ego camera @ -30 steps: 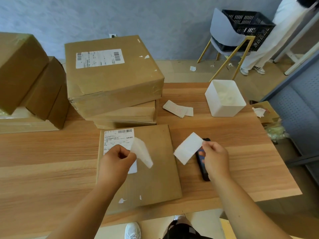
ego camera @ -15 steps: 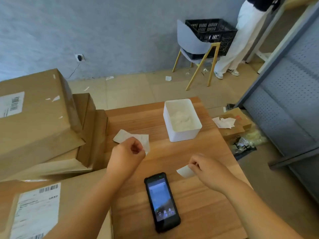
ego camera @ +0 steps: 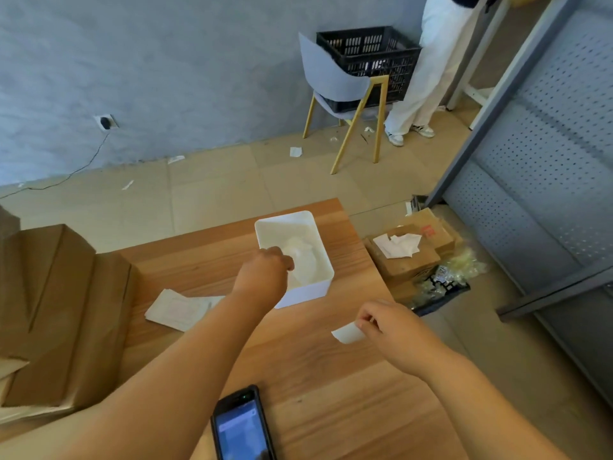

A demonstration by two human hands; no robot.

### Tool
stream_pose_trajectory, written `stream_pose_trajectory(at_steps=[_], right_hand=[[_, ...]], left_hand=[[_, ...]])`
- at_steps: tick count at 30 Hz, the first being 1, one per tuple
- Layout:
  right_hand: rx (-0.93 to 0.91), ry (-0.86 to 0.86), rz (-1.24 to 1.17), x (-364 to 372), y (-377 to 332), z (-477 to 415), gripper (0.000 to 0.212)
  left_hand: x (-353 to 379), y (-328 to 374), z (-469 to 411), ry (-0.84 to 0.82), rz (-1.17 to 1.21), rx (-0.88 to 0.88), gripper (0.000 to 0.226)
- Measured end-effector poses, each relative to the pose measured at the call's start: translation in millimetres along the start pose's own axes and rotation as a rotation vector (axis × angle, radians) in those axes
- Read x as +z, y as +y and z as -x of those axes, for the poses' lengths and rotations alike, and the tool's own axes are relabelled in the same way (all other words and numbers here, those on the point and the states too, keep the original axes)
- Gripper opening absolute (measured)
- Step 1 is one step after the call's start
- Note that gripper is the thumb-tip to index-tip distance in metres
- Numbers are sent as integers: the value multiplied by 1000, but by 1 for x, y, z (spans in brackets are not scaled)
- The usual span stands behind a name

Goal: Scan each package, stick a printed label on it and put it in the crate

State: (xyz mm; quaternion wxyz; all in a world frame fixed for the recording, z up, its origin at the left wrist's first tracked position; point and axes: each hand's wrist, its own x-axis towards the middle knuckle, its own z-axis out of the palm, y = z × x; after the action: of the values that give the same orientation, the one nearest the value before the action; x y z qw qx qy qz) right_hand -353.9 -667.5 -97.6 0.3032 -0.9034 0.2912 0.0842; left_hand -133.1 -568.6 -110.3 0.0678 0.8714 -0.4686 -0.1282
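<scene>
My left hand (ego camera: 265, 268) reaches over the near-left corner of the white bin (ego camera: 318, 290), fingers curled downward. Crumpled white paper (ego camera: 300, 252) lies in the bin right by the fingertips; whether the hand still grips any is hidden. My right hand (ego camera: 384, 327) pinches a small white label (ego camera: 346, 334) above the table's right part. The black handheld scanner (ego camera: 242, 426) lies screen-up at the near edge. Brown cardboard packages (ego camera: 63, 303) are stacked at the left. The black crate (ego camera: 368, 58) sits on a grey chair by the far wall.
Loose label sheets (ego camera: 179, 308) lie on the wooden table (ego camera: 315, 376) beside the stack. On the floor right of the table is a cardboard box (ego camera: 411, 250) with paper scraps. A person in white trousers (ego camera: 428, 64) stands by the crate. A grey perforated rack (ego camera: 544, 167) is at right.
The view swung right, away from the flat package. My left hand carried the peeled backing from the package to the white bin. My right hand kept hold of the label.
</scene>
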Motion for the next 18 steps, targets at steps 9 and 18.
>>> stream_pose_trajectory(at_steps=[9,18], right_hand=[[12,141,-51,11,-1,-6,20],[-53,205,-366,51,-55,16,11]], left_hand=[[0,-21,43,78,103,13,53],[4,-30,164,34,779,-319,13]])
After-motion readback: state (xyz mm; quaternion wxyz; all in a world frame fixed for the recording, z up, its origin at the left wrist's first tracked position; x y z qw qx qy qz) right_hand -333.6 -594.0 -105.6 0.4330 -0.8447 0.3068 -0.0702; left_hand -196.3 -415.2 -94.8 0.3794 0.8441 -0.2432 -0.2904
